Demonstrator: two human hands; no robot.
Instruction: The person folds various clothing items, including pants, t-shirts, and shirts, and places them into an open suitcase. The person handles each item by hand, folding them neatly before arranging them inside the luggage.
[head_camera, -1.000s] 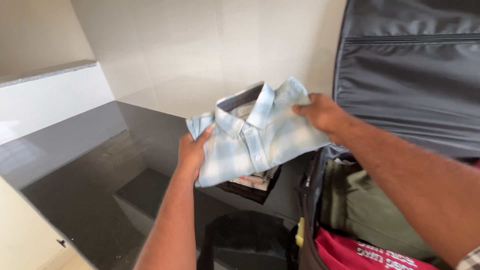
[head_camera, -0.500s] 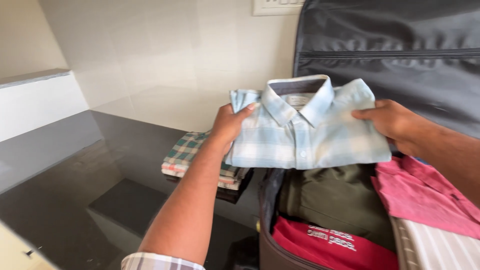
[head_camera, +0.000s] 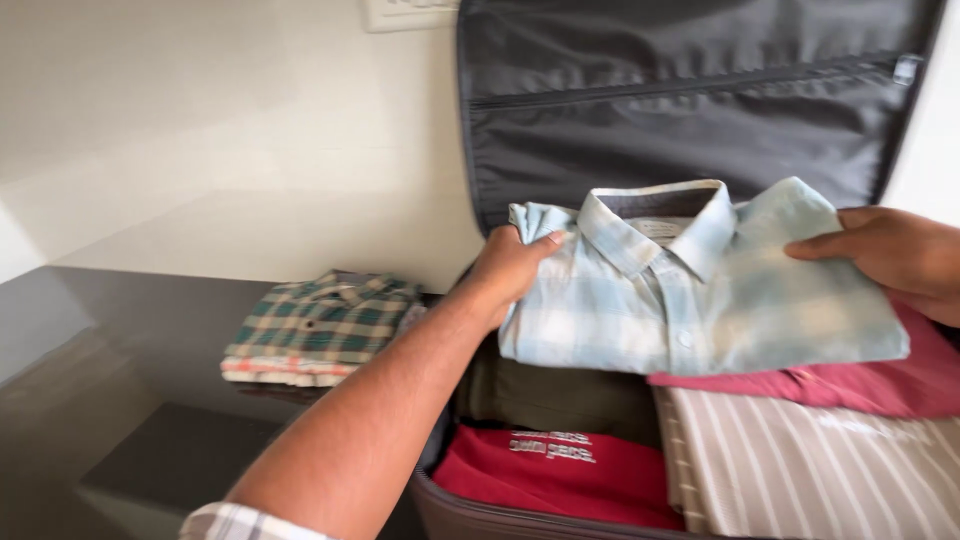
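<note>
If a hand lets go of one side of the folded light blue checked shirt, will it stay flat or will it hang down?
The folded light blue checked shirt is thin cloth, so a freed side would probably sag. The left hand and right hand each hold an edge, which seems to keep it flat. It is likely light, and unlikely to slide on the clothes in the open grey suitcase.

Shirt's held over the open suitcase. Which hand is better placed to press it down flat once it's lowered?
Right, probably. The right hand grips the shirt from over the suitcase. The left hand reaches in across the side wall and pinches the shirt's far edge.
</note>
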